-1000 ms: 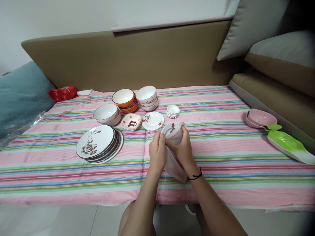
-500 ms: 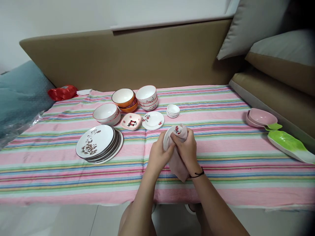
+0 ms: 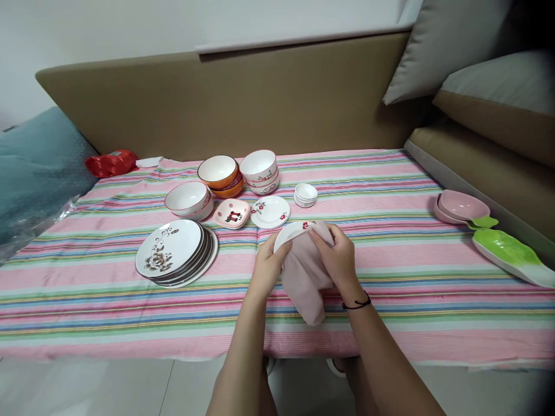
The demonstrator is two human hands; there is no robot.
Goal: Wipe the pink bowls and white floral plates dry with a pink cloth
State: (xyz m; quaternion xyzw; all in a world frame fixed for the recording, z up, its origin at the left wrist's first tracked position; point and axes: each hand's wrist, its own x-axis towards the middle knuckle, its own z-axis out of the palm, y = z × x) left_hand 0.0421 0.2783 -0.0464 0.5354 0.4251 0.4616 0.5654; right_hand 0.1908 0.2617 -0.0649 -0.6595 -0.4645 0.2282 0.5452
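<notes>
Fingers of the left hand (image 3: 266, 263) grip the plate (image 3: 288, 232), the right hand's (image 3: 340, 257) the cloth (image 3: 304, 274) (draped near). Likely wiping; next calls for turning the plate.

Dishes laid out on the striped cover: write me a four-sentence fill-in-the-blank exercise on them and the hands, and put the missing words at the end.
1. The left hand and right hand hold a white plate and a pinkish cloth; the flower on the plate's visible rim is ____.
2. The black band is worn on the person's ____ side.
3. Across the picture, the orange bowls stand ____ the two stacks of red-rimmed bowls.
4. Beside the pink bowls lies a white and ____ dish.

Missing words: red; right; between; green.
</notes>
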